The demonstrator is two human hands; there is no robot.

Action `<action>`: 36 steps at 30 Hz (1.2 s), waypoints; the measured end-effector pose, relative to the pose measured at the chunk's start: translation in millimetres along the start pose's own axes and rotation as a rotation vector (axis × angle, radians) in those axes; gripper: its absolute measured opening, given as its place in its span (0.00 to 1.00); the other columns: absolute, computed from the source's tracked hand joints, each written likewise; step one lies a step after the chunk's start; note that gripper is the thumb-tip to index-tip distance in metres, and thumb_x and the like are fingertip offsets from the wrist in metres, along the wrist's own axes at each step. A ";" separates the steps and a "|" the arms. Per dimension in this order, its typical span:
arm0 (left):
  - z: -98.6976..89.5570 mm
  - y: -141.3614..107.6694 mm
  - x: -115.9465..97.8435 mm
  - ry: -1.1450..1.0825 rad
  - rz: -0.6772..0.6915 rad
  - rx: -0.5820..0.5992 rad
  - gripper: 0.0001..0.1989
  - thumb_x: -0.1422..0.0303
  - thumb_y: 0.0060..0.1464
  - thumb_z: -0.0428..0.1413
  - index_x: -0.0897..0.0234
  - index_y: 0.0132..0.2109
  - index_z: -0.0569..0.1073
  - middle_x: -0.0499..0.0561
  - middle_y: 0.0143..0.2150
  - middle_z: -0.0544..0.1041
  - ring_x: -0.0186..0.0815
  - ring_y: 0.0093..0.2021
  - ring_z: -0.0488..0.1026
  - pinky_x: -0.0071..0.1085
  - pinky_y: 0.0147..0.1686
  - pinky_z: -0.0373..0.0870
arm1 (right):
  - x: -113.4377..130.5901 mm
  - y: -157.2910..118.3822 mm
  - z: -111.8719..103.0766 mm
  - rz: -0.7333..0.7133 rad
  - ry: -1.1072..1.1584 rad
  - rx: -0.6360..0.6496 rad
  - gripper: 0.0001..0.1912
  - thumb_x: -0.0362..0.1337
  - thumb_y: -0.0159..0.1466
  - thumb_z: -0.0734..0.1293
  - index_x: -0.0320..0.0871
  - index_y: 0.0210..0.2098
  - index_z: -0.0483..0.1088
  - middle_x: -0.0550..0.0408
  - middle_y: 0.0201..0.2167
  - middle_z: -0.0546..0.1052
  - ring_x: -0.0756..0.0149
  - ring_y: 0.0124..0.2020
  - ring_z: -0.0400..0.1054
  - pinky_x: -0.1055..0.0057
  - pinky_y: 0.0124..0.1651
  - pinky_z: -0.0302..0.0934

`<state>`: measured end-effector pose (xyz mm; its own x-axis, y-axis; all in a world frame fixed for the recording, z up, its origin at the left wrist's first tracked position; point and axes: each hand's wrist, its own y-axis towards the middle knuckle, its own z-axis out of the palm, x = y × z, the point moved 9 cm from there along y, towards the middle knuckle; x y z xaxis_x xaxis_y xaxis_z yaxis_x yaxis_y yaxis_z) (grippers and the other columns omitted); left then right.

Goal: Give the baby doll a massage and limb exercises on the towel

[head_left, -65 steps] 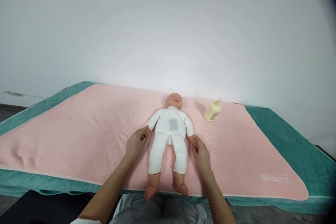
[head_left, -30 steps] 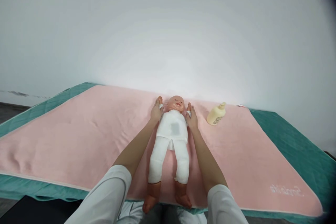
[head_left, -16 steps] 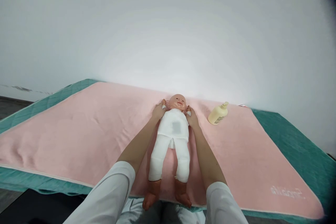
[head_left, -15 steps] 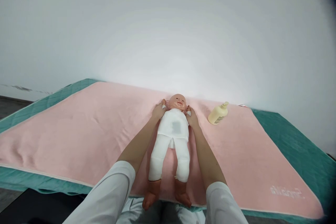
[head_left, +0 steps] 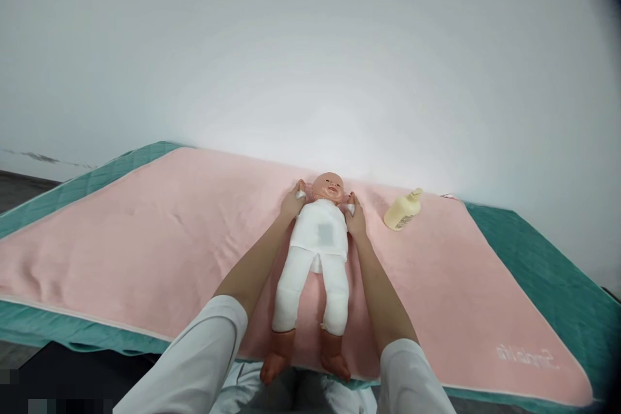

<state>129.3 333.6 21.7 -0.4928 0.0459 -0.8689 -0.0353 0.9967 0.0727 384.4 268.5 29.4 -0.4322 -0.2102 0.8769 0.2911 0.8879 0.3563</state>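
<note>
The baby doll (head_left: 314, 242) is white-bodied with a grey square (head_left: 325, 233), the pump bottle (head_left: 401, 211) pale yellow, the blanket (head_left: 160, 239) pink, the cover (head_left: 543, 259) teal.

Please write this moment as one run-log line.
doll: face up on pink blanket | left hand: holding one raised arm | right hand: holding other arm | pump bottle: on blanket

Your view: cool, diffuse light, brightest low on the wall (head_left: 334, 123) at centre; faint, soft shadows beside the doll (head_left: 317, 223). Your upper-right corner darkens to black, lower-left breaks into pixel blocks; lettering (head_left: 528, 356) blurred.
</note>
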 end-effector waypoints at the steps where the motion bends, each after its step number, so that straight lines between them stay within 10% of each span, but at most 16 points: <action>1: -2.4 -0.5 3.2 -0.041 -0.014 -0.027 0.30 0.59 0.57 0.56 0.62 0.64 0.64 0.59 0.56 0.75 0.53 0.57 0.71 0.42 0.53 0.66 | -0.3 -1.0 -1.8 -0.023 -0.011 -0.009 0.36 0.45 0.61 0.62 0.38 0.66 0.54 0.42 0.63 0.64 0.51 0.62 0.61 0.51 0.61 0.60; 9: -30.8 -9.1 4.1 -0.375 -0.051 -0.165 0.31 0.65 0.55 0.57 0.72 0.64 0.61 0.64 0.55 0.74 0.41 0.49 0.76 0.33 0.43 0.73 | 20.8 -9.0 -16.1 -0.098 0.017 -0.152 0.37 0.48 0.64 0.59 0.39 0.67 0.46 0.40 0.69 0.54 0.56 0.67 0.54 0.55 0.64 0.55; 16: -75.8 -36.1 -15.2 -0.561 0.010 -0.303 0.16 0.61 0.46 0.62 0.69 0.39 0.76 0.51 0.32 0.75 0.37 0.38 0.73 0.32 0.39 0.70 | 39.1 -33.3 -45.6 -0.102 0.132 -0.240 0.38 0.48 0.64 0.62 0.43 0.67 0.46 0.40 0.66 0.59 0.57 0.63 0.61 0.56 0.62 0.59; 25: -107.9 -90.8 -7.8 -0.327 0.057 -0.365 0.28 0.67 0.42 0.64 0.60 0.53 0.74 0.51 0.43 0.77 0.37 0.43 0.75 0.31 0.44 0.71 | 30.2 -88.0 -62.2 0.048 0.236 -0.172 0.36 0.47 0.60 0.67 0.41 0.63 0.56 0.39 0.60 0.68 0.56 0.60 0.66 0.55 0.58 0.64; 36: -104.4 -142.5 42.1 -0.414 -0.135 -0.163 0.23 0.67 0.38 0.66 0.64 0.45 0.80 0.56 0.41 0.81 0.47 0.44 0.78 0.38 0.42 0.75 | -3.2 -135.2 -75.7 0.141 0.091 0.014 0.24 0.39 0.54 0.67 0.45 0.51 0.69 0.46 0.54 0.73 0.56 0.55 0.70 0.56 0.55 0.68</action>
<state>22.9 186.6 25.9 -0.0867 -0.0274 -0.9959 -0.2274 0.9738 -0.0070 411.1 118.2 2.9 -0.3084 -0.1191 0.9438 0.3307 0.9168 0.2237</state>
